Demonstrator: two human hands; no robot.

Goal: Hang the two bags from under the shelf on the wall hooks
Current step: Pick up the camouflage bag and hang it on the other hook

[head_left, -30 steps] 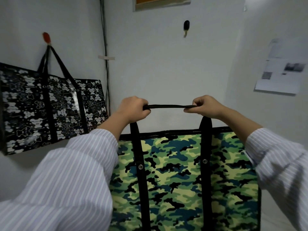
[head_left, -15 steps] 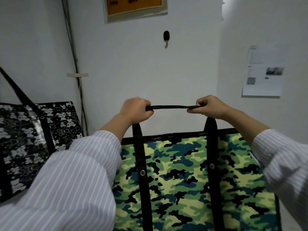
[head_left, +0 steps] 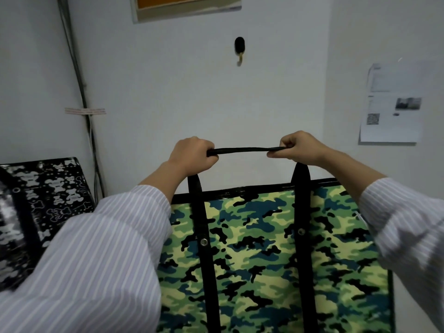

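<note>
**Camo bag lined up under the free hook**

Head view: left hand and right hand each fist the handle taut, camo bag hanging below. View has swung right; hook now sits directly above, black bag slid to the edge. Judged: lift remains.

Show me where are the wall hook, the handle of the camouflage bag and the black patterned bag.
wall hook (head_left: 239,49): head view, on its black base.
handle (head_left: 242,150): head view, middle of the stretched strap.
black patterned bag (head_left: 48,203): head view, on its printed side.
</note>
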